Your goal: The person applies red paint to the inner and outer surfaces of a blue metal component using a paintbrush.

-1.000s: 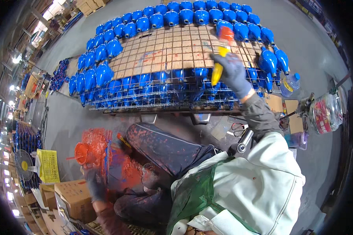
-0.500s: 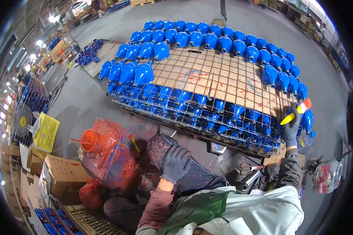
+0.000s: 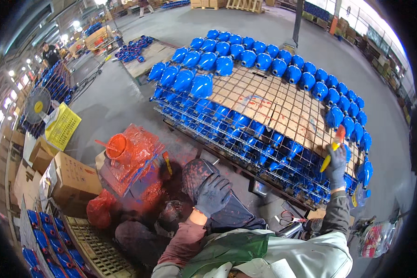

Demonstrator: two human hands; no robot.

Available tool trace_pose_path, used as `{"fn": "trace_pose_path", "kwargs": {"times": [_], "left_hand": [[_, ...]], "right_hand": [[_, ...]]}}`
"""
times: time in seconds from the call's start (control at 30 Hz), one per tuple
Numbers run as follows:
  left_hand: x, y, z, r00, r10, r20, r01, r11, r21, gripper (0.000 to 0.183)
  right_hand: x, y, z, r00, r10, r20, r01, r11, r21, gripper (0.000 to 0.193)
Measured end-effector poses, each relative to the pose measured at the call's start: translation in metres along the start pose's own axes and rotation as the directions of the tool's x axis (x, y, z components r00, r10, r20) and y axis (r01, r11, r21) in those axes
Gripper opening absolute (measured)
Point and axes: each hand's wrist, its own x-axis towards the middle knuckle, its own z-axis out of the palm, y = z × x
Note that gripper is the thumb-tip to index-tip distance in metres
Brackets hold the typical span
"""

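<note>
My right hand (image 3: 337, 169), in a dark glove, is closed around a paintbrush (image 3: 325, 163) with a yellow handle and red-stained bristles. The brush points away from me over the right end of a wire grid rack (image 3: 273, 111). Just beyond and to the right of that hand stand glossy blue rounded castings (image 3: 365, 172), each with a narrow neck. My left hand (image 3: 213, 194), also gloved, lies with fingers extended on my paint-spotted knee (image 3: 197, 173) and holds nothing.
A red paint pot (image 3: 117, 146) stands on a red-smeared support at left, with another brush (image 3: 167, 163) beside it. Scissors (image 3: 289, 217) lie near my right forearm. At left are a cardboard box (image 3: 76, 180), a yellow crate (image 3: 64, 127) and a fan (image 3: 37, 105).
The view has swung, shifting the rack rightward and down. My right hand has moved inward from the rack's right edge, and the brush has turned from pointing right to pointing away.
</note>
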Motion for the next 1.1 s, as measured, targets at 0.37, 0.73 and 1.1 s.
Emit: {"fn": "trace_pose_path", "kwargs": {"times": [0.37, 0.73, 1.1], "left_hand": [[-0.008, 0.054, -0.034, 0.851, -0.519, 0.082, 0.14, 0.073, -0.988, 0.047], [-0.091, -0.055, -0.233, 0.713, -0.613, -0.341, -0.564, -0.212, -0.798, 0.095], [-0.218, -0.136, -0.233, -0.147, -0.628, -0.764, -0.008, 0.773, -0.634, 0.049]], "right_hand": [[0.077, -0.262, -0.059, 0.964, 0.263, 0.032, 0.044, -0.28, 0.959, 0.034], [0.113, -0.422, -0.086, 0.99, -0.144, -0.012, -0.048, -0.404, 0.913, 0.07], [0.161, -0.594, 0.015, 0.912, -0.393, 0.117, -0.263, -0.341, 0.903, 0.02]]}}
